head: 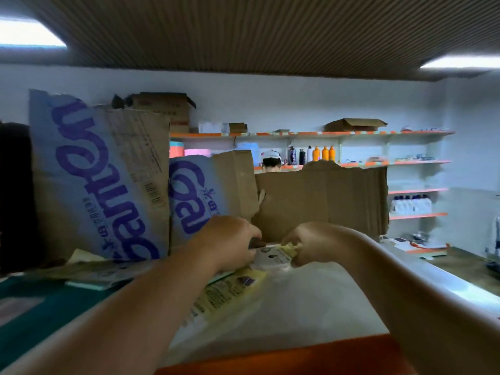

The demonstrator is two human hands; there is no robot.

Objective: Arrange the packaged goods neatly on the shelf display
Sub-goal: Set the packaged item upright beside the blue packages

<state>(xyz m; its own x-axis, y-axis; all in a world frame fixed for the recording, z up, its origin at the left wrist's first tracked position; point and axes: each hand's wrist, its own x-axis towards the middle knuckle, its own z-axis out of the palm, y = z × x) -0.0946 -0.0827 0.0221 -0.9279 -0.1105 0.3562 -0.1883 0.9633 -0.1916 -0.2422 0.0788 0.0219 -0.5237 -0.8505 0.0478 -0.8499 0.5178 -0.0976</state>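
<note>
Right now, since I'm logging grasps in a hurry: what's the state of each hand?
Left hand: closed, gripping the far end of the yellow packet.
Right hand: closed, pinching the same far end of the yellow packet.

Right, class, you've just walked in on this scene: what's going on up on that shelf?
A person is reaching across the top of a white shelf. Their left hand and right hand grip a small white-and-yellow packet between them, close in front of torn cardboard boxes. A longer yellow packet lies flat on the shelf beside the left forearm. More flat packets lie further left.
</note>
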